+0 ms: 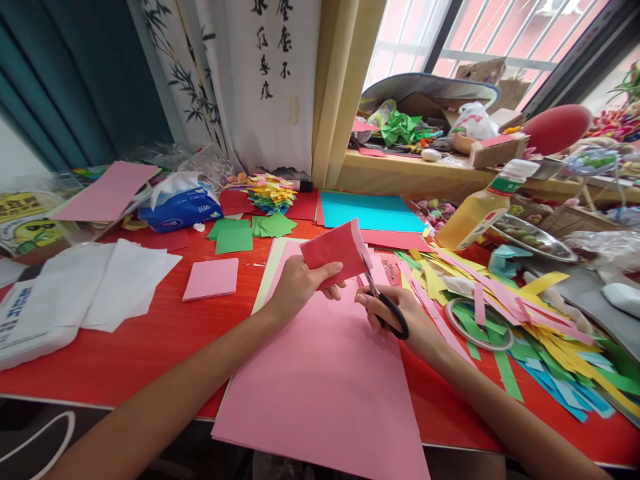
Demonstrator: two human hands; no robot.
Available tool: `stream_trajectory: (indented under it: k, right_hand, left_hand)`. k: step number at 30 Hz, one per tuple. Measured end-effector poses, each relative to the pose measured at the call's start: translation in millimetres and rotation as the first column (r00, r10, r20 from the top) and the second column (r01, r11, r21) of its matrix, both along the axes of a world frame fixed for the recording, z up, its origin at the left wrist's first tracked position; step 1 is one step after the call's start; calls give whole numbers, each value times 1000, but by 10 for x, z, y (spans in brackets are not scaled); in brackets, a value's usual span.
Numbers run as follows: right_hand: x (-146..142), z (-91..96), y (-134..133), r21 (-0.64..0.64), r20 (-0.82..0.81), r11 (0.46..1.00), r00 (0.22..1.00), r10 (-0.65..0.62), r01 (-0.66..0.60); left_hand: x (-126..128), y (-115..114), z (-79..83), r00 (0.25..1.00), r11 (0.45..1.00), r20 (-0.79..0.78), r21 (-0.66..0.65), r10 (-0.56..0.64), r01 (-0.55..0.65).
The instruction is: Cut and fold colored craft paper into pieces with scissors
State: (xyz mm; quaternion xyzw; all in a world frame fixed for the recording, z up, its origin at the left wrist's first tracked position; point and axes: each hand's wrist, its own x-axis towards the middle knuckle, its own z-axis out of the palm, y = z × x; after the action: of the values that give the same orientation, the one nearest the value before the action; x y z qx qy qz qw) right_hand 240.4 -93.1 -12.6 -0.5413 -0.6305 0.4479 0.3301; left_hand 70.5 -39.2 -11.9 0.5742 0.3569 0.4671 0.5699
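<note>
My left hand (305,283) grips a folded piece of red paper (333,250) by its lower edge, thumb on top. In my right hand (395,310) are black-handled scissors (393,313), their blades at the right edge of the red paper. Whether the blades are cutting through the edge I cannot tell. Below both hands lie large pink sheets (320,387), reaching past the table's front edge. Left of them is a stack of pink squares (210,279). Behind it sit several green squares (234,240).
Coloured paper strips (550,347) and a tape roll (480,323) cover the red table's right side. A bottle of yellowish liquid (483,207) stands behind them. At left are white sheets (130,283) and a blue tissue pack (180,203). Blue paper (370,212) lies at the back.
</note>
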Motion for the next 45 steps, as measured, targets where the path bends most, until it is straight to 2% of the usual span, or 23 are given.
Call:
stream_trajectory:
  k: [7,14,18,22,28,33,40,45]
  right_hand:
    - [-39,53,1,-36,8,999,1000,-18,18]
    - [-26,-11,1,-25,-34,999,999,-40,39]
    - [-44,20,2,-52,-2,997,999,-52,52]
    - [-52,51,-13,-23,21,999,999,-33,34]
    - [-61,40,-16,-3,-25,997,997,-73,73]
    - [-67,67,2,-35,21,997,998,-61,62]
    - [-53,-6,-6,6,-58,996,994,-92,92]
    - [-73,77,-3,-7,21,996,996,-85,85]
  left_hand:
    - [-9,-11,2,999,1000,-12,-5,-30,29]
    - [-6,-8,2,999,999,-9,-8,-40,40]
    - [-9,-12,-2,999,999,-15,-13,-46,46]
    - [-3,-41,2,997,998,-35,-4,-70,70]
    - [-4,-37,0,997,998,-37,-5,-68,68]
    - [-7,-45,37,994,996,-71,-14,-84,84]
    - [-4,-53,31,994,995,-47,8,-101,102]
    - [-4,-69,47,989,992,-74,4,-125,125]
